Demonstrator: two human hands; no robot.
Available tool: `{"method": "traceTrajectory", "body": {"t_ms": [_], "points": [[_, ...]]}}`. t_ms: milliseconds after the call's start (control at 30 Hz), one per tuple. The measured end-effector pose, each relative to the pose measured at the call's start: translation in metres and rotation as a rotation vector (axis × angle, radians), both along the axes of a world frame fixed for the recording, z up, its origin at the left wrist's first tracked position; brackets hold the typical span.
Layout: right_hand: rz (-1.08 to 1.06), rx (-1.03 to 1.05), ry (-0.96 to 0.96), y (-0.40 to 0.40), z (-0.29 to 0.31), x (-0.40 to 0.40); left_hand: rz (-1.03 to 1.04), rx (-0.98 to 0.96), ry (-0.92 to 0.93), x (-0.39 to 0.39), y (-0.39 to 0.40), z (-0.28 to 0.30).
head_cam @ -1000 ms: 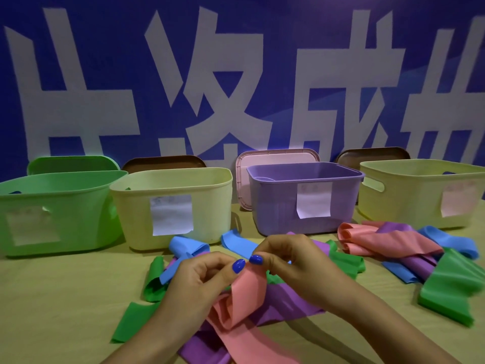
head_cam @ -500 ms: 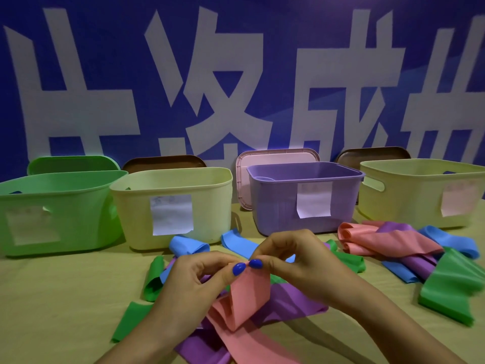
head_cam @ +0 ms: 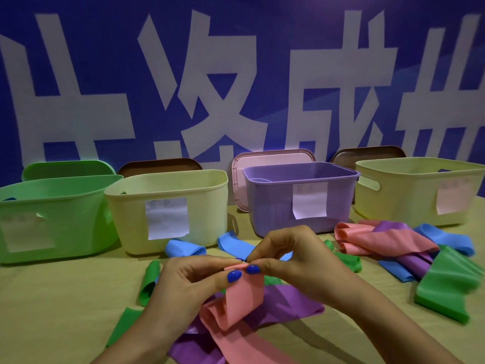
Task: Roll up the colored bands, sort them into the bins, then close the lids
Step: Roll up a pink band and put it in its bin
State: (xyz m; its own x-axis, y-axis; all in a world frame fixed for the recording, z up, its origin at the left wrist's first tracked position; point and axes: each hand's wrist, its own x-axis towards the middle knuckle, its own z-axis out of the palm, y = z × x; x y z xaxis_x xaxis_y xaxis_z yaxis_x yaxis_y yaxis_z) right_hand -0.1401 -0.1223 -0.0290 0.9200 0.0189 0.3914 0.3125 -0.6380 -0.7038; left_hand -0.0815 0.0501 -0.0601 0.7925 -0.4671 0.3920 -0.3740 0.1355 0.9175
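My left hand [head_cam: 191, 282] and my right hand [head_cam: 291, 261] both pinch the top end of a pink band [head_cam: 241, 303] above the table, thumbs side by side on its edge. The band hangs down, loops, and trails toward me over a purple band [head_cam: 288, 303]. Four open bins stand behind: a green bin [head_cam: 55, 216], a pale yellow bin [head_cam: 168, 206], a purple bin [head_cam: 301, 195] and another pale yellow bin [head_cam: 420, 190] at the right. Each bears a paper label.
Lids lean behind the bins: a green lid [head_cam: 68, 169], a brown lid [head_cam: 157, 166], a pink lid [head_cam: 273, 158] and a second brown lid [head_cam: 367, 153]. Loose blue bands [head_cam: 183, 248] and green bands [head_cam: 149, 282] lie near my hands. A mixed pile of bands [head_cam: 393, 245] lies at the right.
Both hands have brought the pink band's end a little nearer and folded its top edge over between the thumbs. The rest has stayed put.
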Motion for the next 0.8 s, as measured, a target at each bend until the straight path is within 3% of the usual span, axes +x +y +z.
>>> {"method": "traceTrajectory", "body": {"t_ms": [367, 800], "points": [[-0.04, -0.004, 0.037, 0.0035, -0.0022, 0.0009, 0.022, 0.052, -0.073, 0.0001, 0.0008, -0.0033], [0.034, 0.325, 0.176, 0.0057, -0.0013, 0.0016, 0.053, 0.017, -0.015, -0.0066, -0.0001, 0.0051]]}}
